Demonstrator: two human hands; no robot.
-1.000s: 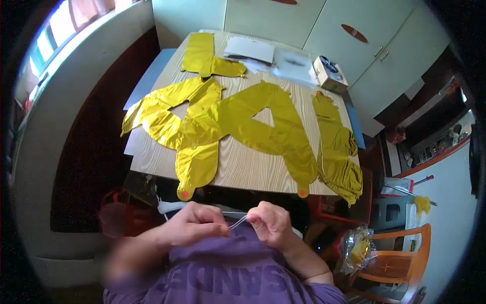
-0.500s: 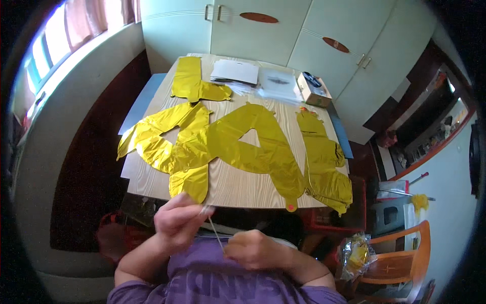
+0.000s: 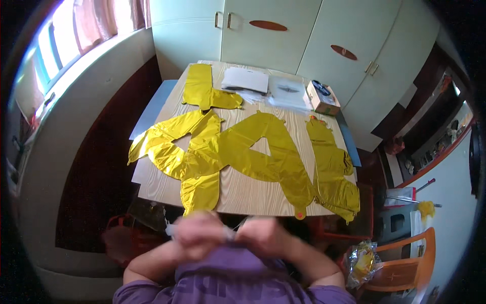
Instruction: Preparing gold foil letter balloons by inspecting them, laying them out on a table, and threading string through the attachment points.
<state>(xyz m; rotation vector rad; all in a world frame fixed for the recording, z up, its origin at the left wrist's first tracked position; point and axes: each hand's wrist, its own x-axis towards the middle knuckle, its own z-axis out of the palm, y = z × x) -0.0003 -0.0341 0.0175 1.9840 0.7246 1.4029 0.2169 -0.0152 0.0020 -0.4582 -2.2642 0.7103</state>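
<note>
Both hands are drawn in close to the chest, below the near edge of the desk (image 3: 238, 195), and they are smeared by motion. The left hand (image 3: 198, 234) and the right hand (image 3: 264, 236) sit almost knuckle to knuckle, each pinched shut on a thin pale strip (image 3: 230, 233) that runs crosswise between them, its long axis left to right. Neither hand is nearer to it than the other; it spans the gap. What the strip is made of I cannot make out through the blur, and the fingertips are lost too. Beyond the hands, flat on the desk, lie the gold foil balloons (image 3: 238, 154), well apart from both hands. At the far end sit white papers (image 3: 245, 79) and a small box (image 3: 323, 97). An orange chair (image 3: 405, 263) stands to the right.
</note>
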